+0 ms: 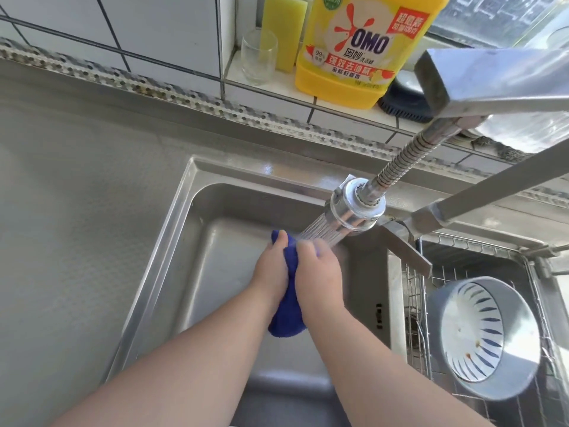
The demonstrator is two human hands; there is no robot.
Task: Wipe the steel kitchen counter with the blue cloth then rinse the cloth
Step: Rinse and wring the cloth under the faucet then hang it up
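Over the steel sink (172, 241), both my hands grip the blue cloth (288, 318) between them. My left hand (272, 269) holds its left side and my right hand (318, 268) holds its right side. The cloth's top pokes out above my left fingers and its lower end hangs down between my wrists. Water sprays from the faucet's spray head (354, 209) onto my right hand and the cloth's top. The steel counter (77, 195) stretches to the left of the sink.
A yellow detergent bottle (360, 47), a clear glass (258, 57) and a yellow sponge (284, 29) stand on the tiled ledge behind. A bowl (483, 337) lies on its side in the wire rack (415, 288) at the right.
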